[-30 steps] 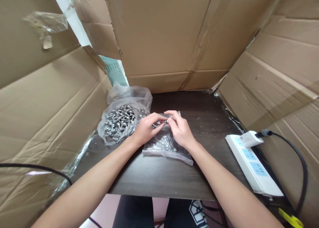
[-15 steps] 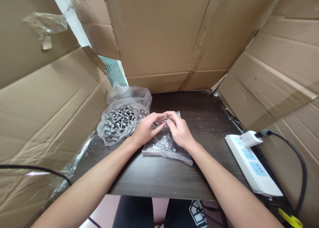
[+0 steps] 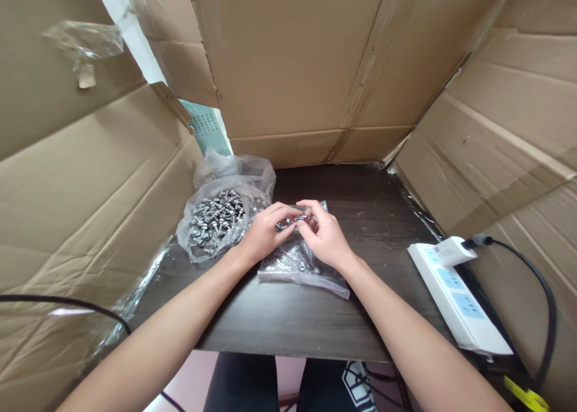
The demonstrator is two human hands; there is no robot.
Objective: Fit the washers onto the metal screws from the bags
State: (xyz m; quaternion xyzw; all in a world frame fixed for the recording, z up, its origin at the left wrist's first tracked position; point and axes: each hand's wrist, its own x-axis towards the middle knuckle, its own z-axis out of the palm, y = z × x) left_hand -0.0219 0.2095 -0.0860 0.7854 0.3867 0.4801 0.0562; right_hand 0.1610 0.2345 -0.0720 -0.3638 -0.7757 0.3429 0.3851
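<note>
- Two bare hands meet over the dark table [image 3: 252, 334], seen from the head view, the only one here.
- The right hand [image 3: 327, 238] is narrow: from where I stand, it seems to hold a small metal piece [image 3: 302, 218] at its fingertips, just beside the left fingertips.
- The left hand [image 3: 265, 232] is curled, with more metal parts [image 3: 283, 224] showing between thumb and fingers; whether it grips them, I cannot tell.
- Compared with half a second ago, the right thumb sits a little lower and its gap to the forefinger looks wider. I read that as a change of grip, with the handling still under way.
- Below both hands lies a clear zip bag [image 3: 288, 278], its place unchanged.
- Beyond the left hand, an open plastic bag [image 3: 184, 235] holds a heap of bolts [image 3: 219, 214].
- Well apart from the right hand, a white power strip [image 3: 451, 298] lies outward of its forearm.
</note>
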